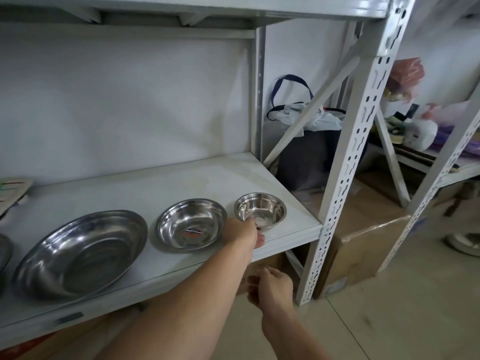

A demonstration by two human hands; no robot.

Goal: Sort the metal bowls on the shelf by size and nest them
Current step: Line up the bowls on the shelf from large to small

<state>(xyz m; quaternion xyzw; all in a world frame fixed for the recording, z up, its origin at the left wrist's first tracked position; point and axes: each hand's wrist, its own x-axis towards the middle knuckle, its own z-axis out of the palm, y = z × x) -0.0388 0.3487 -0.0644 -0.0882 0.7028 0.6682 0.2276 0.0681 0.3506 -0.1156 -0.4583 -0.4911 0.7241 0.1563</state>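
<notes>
Three shiny metal bowls stand in a row along the front of the white shelf [181,178]: a large shallow bowl [80,255] on the left, a medium bowl [191,224] with a sticker in it, and a small deep bowl [262,207] near the right corner. The edge of another bowl [4,253] shows at the far left. My left hand [244,232] pinches the near rim of the small bowl, which rests on the shelf. My right hand [272,287] hangs below the shelf's front edge, fingers loosely curled, holding nothing.
A perforated white upright [348,162] stands just right of the small bowl. Behind it are a dark bag [309,152] and a cardboard box [363,242] on the floor. A flat pale item [13,190] lies at the shelf's back left. A second rack at the right holds bags.
</notes>
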